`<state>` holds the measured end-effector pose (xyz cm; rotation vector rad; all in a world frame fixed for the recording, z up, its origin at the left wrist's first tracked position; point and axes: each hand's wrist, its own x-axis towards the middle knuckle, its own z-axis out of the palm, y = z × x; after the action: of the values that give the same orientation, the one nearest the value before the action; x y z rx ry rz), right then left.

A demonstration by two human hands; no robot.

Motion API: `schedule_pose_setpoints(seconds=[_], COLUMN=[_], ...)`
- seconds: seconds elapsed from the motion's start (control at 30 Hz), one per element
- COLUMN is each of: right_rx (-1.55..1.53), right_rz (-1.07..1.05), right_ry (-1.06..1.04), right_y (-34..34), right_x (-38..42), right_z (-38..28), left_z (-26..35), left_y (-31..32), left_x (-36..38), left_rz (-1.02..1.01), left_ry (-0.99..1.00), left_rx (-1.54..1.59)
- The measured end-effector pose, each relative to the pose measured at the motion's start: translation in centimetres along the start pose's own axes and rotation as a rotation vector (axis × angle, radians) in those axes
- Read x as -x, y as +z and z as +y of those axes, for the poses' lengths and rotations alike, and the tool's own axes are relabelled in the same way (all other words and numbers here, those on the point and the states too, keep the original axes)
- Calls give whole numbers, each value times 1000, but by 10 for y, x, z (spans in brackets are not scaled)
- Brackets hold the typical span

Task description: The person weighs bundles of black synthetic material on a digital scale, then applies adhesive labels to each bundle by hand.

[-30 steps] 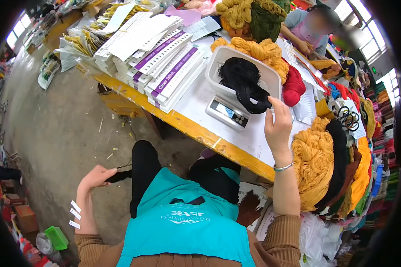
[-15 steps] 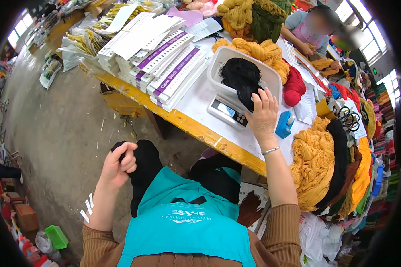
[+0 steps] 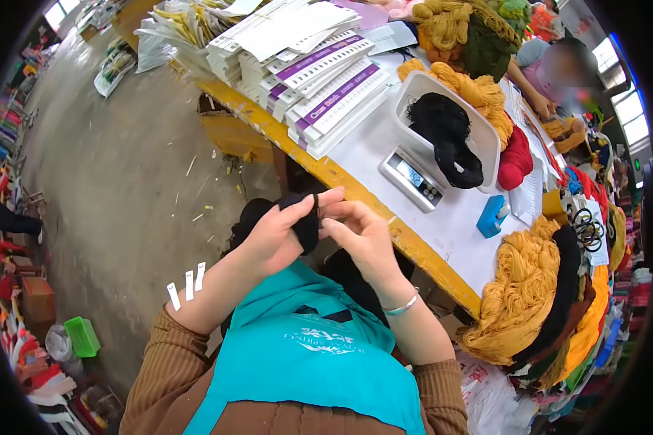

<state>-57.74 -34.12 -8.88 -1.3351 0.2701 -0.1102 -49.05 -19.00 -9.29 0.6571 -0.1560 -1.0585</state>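
Over my lap, my left hand (image 3: 272, 239) is closed on a bundle of black yarn (image 3: 308, 226), with a loop round its fingers. My right hand (image 3: 366, 243) meets it from the other side, thumb and fingertips pinched at the edge of the same yarn; the exact strands are too small to tell. On the table, a digital scale (image 3: 411, 179) with a lit display stands at the near side of a clear plastic tub (image 3: 495, 156). A black skein (image 3: 446, 127) lies in the tub and droops towards the near rim.
Stacked white cards with purple bands (image 3: 341, 94) stand left of the tub. Around it lie mustard yarn (image 3: 519, 279), a red skein (image 3: 516, 161) and a blue tape dispenser (image 3: 492, 216). The yellow table edge (image 3: 319, 170) runs beyond my hands. Another person (image 3: 559, 76) sits across.
My right hand has left the tub and come back to my left hand over my lap. The black skein in the tub now droops further right. The view has shifted left.
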Motion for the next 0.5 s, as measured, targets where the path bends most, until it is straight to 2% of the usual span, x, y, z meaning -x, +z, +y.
schedule_pose_setpoints(seconds=[0.1,0.2,0.27,0.43,0.5], right_rx=[-96,-360,-401,-423,-560], right_rz=[32,86,129,63,103], right_ry=[175,154,131,108,189], right_y=[13,11,7,8,11], right_x=[-2,-1,-1,4,5], right_z=[3,15,17,13,5], left_z=[-6,-3,-1,-4,0], left_y=[-1,-6,-8,-8,1], left_x=[5,10,10,11,13], left_rz=[41,54,71,142,162], left_ry=[49,64,80,154,159], left_rx=[-109,-70,-54,-102,-187])
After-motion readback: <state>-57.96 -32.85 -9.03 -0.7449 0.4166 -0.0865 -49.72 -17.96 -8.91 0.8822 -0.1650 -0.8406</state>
